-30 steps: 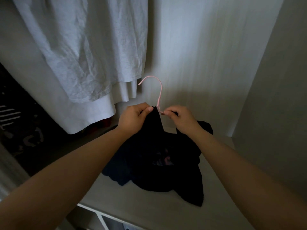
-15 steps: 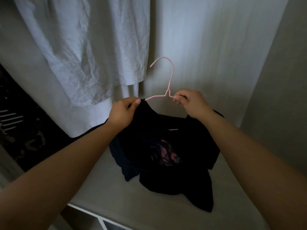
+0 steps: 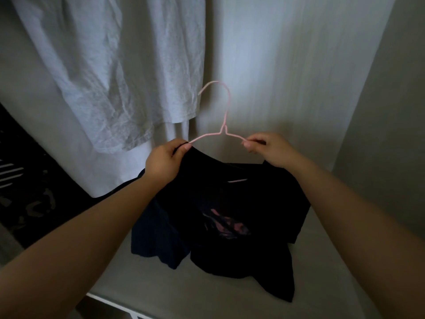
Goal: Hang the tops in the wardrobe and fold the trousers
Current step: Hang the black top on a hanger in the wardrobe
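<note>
A black top (image 3: 241, 203) with a pink print on its chest hangs on a thin pink hanger (image 3: 224, 116), its lower part lying on the pale wardrobe shelf (image 3: 207, 298). My left hand (image 3: 164, 162) pinches the top's left shoulder where the hanger's left arm enters the cloth. My right hand (image 3: 266, 148) pinches the hanger's right arm at the top's other shoulder. The hook points up and to the left. A dark blue garment (image 3: 156, 240) lies on the shelf under the black top's left side.
White tops (image 3: 110, 72) hang at the upper left, their hems just left of the hanger's hook. Dark patterned clothes (image 3: 25, 199) fill the far left. The wardrobe's back wall (image 3: 287, 65) and right side panel (image 3: 391, 134) close in the space.
Both hands have lifted the hanger and top off the shelf and moved apart, from the hanger's neck out to its shoulders. The top now spreads across the hanger.
</note>
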Motion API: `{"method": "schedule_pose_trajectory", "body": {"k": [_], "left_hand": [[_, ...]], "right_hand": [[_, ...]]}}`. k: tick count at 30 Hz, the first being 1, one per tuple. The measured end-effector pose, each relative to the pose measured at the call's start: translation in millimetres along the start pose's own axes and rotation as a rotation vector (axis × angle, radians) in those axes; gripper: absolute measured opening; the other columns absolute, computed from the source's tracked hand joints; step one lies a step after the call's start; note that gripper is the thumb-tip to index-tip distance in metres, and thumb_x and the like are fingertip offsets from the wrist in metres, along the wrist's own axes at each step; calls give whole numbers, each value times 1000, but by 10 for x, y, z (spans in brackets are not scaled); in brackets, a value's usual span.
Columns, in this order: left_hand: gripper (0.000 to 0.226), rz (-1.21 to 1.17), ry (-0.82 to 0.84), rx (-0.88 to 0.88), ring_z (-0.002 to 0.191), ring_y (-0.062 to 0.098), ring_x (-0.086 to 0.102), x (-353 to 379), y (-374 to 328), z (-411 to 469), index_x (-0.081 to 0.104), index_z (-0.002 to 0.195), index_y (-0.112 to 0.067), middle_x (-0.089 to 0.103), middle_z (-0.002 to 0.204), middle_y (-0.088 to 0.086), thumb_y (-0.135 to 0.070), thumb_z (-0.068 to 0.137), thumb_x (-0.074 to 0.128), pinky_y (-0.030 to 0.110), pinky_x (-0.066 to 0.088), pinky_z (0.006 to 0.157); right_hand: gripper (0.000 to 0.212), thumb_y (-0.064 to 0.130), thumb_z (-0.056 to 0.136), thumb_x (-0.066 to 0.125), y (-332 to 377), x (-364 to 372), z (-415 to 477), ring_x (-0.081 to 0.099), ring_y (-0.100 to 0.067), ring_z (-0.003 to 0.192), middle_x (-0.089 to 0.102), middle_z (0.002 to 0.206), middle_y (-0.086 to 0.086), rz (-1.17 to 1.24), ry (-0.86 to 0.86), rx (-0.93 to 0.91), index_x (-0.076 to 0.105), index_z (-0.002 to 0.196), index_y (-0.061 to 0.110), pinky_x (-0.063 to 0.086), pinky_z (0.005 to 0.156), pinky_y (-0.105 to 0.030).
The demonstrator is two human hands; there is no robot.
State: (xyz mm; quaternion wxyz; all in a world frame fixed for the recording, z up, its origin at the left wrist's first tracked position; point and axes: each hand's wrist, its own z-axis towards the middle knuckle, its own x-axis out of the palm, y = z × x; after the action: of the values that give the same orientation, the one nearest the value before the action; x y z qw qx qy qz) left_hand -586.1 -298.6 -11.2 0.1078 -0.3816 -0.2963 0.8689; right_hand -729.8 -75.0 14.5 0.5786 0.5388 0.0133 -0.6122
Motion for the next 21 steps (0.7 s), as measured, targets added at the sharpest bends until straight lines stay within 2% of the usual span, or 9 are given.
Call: {"method": "schedule_pose_trajectory", "body": {"k": [3,7,9,11,13,15,17,19,21], "left_hand": [[25,-35,-66,-66,89,25,62,-33,89,18,68,102,-24,69,92,6,-39,97,49,38,50,79],[27,-15,-82,-98,88,26,62,-43,157,26,68,105,-22,69,92,9,-39,97,48,37,48,76],[28,-2,-88,-98,86,26,61,-50,171,16,68,106,-21,68,90,10,-38,97,49,36,48,73],[27,6,-97,-70,81,25,61,-56,198,-1,69,105,-19,69,87,12,-36,97,50,34,47,70],[25,22,-78,-14,78,26,62,-51,207,-29,71,103,-18,70,84,13,-33,96,52,36,49,68],[22,57,-31,49,76,27,64,-5,200,-64,72,100,-20,71,81,11,-33,95,54,39,51,66],[22,48,-30,36,76,26,64,37,168,-80,72,99,-21,71,80,9,-33,95,54,38,51,66],[23,-20,-64,-30,77,27,64,44,133,-67,71,100,-20,70,82,11,-35,95,54,39,51,68],[24,-71,-83,-61,80,27,64,32,109,-41,71,101,-19,70,86,12,-34,95,54,39,51,73]], "right_hand": [[12,28,91,60,-176,-105,-57,54,-12,77,59,75,0,-167,33,82,67,85,20,34,60,-17],[22,21,92,58,-294,-210,-87,53,-11,80,65,88,-7,-208,28,147,70,101,6,31,55,-3],[21,20,93,58,-294,-228,-107,53,0,64,64,84,-10,-159,33,175,71,101,5,33,53,-5],[20,20,93,57,-268,-250,-103,47,12,47,62,80,-3,-16,-15,214,71,102,9,33,50,-3],[17,20,94,55,-180,-282,-58,44,12,41,62,65,11,117,-116,219,71,95,13,35,51,-6],[18,18,96,53,-14,-306,6,49,14,49,61,55,22,265,-248,156,70,96,14,40,59,-7],[19,19,95,54,130,-303,69,55,16,61,67,75,18,352,-302,86,69,105,14,42,68,-6],[24,21,95,54,193,-269,87,57,14,82,68,102,3,194,-167,68,67,113,12,38,72,-1],[34,24,97,50,118,-222,88,54,-3,112,60,125,-3,-39,31,105,59,125,8,32,75,-1]]}}
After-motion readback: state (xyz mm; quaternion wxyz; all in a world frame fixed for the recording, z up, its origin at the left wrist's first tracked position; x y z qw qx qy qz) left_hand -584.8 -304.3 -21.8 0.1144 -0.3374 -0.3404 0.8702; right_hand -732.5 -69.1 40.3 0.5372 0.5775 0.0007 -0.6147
